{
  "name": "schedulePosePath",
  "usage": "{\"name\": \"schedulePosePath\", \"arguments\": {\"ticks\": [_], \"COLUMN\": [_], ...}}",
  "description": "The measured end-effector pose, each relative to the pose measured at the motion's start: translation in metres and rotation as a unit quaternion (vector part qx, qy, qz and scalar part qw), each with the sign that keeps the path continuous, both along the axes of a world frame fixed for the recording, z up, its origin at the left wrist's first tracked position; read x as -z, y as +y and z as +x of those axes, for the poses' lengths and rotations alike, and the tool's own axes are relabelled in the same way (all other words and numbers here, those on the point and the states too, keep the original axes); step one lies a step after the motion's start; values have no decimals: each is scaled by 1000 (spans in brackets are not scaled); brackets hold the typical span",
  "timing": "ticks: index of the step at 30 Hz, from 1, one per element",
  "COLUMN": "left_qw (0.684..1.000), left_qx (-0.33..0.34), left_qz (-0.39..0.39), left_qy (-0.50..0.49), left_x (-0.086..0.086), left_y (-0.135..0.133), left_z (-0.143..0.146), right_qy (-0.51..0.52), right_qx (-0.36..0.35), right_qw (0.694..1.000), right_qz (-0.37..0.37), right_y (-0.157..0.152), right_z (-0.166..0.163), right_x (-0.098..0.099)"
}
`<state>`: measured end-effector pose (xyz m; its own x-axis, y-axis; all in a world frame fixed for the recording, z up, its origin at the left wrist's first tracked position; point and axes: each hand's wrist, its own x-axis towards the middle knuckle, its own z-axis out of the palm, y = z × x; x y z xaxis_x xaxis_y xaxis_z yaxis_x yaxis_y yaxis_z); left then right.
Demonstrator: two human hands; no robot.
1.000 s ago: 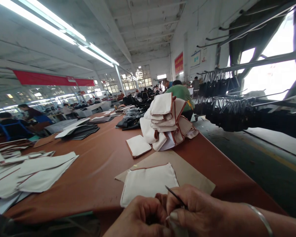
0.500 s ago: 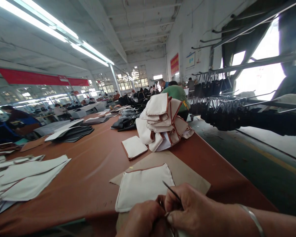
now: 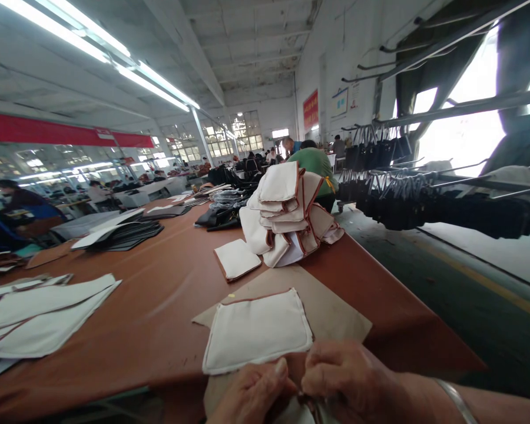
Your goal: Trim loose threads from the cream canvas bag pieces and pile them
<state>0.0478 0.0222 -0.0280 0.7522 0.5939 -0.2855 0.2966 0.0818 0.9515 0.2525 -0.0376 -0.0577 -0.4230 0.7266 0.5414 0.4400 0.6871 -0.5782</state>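
Factory table (image 3: 159,306), near edge: my left hand (image 3: 256,394) and right hand (image 3: 348,383) meet pinched on something I cannot identify; white pouch (image 3: 258,330) lies just beyond, long axis crosswise, left hand nearer

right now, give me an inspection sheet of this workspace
surface: long brown table, with a tan sheet at the near edge
job's things: white pouch with brown piping lies flat on the tan sheet, just beyond both hands
clutter: heap of white pouches; single pouch; white fabric panels; dark pieces
hands: left hand and right hand pinched together at the table edge; what they hold is hidden
cables: nothing seen
surroundings: rack of dark bags; person in a green top; ceiling strip lights
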Motion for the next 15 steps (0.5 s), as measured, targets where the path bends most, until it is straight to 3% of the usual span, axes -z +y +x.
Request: {"name": "schedulePosePath", "arguments": {"ticks": [4,7,10,13,15], "left_qw": [997,998,998,994,990], "left_qx": [44,43,41,57,53], "left_qz": [-40,6,46,94,130], "left_qy": [46,54,29,2,-10], "left_x": [12,15,12,4,-2], "left_y": [5,5,3,2,0], "left_z": [3,3,3,4,5], "right_qy": [-177,-162,-9,153,157], "right_qx": [23,9,-2,-27,-35], "right_qw": [977,982,998,946,917], "right_qz": [117,96,-67,-283,-364], "right_y": [-5,-9,-10,-8,-4], "right_z": [9,11,12,14,15], "right_x": [0,-1,-4,-14,-23]}}
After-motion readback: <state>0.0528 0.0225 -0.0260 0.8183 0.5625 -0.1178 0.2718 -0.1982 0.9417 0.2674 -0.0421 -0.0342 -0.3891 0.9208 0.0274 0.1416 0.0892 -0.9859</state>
